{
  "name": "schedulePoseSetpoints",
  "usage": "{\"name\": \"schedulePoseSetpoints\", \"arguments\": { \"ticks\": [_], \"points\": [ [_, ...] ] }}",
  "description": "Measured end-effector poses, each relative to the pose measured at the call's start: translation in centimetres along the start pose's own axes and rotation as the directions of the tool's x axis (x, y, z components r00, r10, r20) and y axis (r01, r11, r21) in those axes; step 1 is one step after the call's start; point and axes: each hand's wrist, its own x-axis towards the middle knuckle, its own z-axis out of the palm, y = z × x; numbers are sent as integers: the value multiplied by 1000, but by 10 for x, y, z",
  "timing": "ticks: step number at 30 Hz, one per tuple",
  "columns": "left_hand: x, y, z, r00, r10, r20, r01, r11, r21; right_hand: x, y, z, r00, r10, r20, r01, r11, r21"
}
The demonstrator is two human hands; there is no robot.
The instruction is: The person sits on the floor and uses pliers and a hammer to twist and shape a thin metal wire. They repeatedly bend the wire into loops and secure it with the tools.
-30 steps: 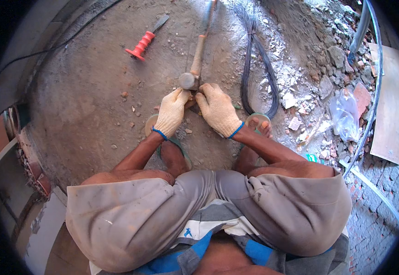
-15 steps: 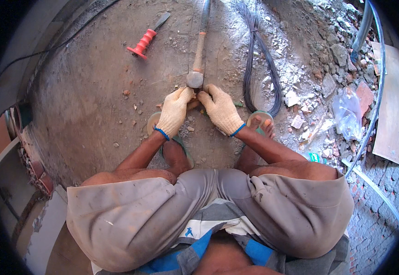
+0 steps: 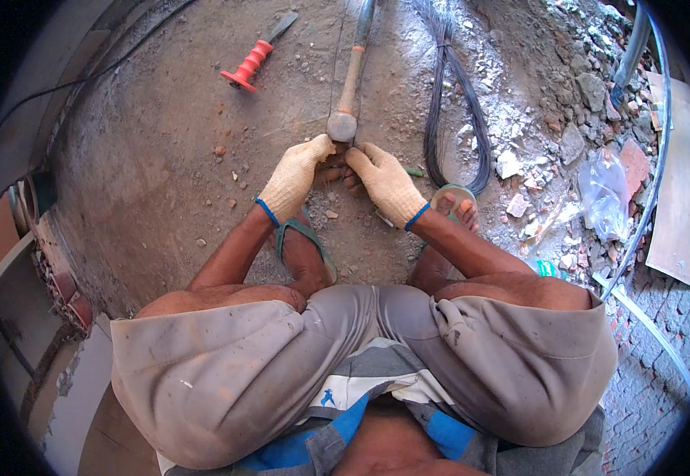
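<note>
A hammer [image 3: 342,125] lies on the ground with its rounded metal head toward me and its wrapped handle pointing away. Thin dark wire [image 3: 332,87] runs along both sides of the handle down to my hands. My left hand [image 3: 295,174], in a cream knit glove with a blue cuff, pinches at the left of the hammer head. Opposite it, my right hand [image 3: 384,181], gloved alike, pinches the wire's right-hand strand just below the head. Bare fingertips curl beneath both hands, so the wire ends are partly hidden.
A red-handled chisel [image 3: 249,67] lies ahead on the left. To the right are a tied bundle of dark wire [image 3: 434,119], broken rubble [image 3: 571,143], a clear plastic bag [image 3: 603,194], a flat board [image 3: 680,190] and a blue hose [image 3: 665,87]. My sandalled feet flank the hands.
My left wrist has swung outward to the left, and the hands sit slightly farther apart. The hammer, chisel and wire bundle appear a little higher and farther right as the view shifts.
</note>
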Motion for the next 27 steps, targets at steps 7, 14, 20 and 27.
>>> {"name": "schedulePoseSetpoints", "arguments": {
  "ticks": [7, 14, 20, 27],
  "points": [
    [10, -10, -13, 995, 17, 99, -14, 1000, -22, -2, 6, 6, 977, 182, 110, -208, 920, 333],
    [17, -4, -19, 953, -31, 300, 69, 991, -118, -6, 10, 9, 953, 242, 182, -298, 853, 429],
    [6, 0, -19, 968, -30, 250, 52, 995, -82, -9, 18, 16, 946, 220, 239, -312, 820, 480],
    [12, -13, -14, 979, -22, 201, 41, 995, -90, -9, 17, 15, 950, 235, 206, -306, 832, 463]
  ]
}}
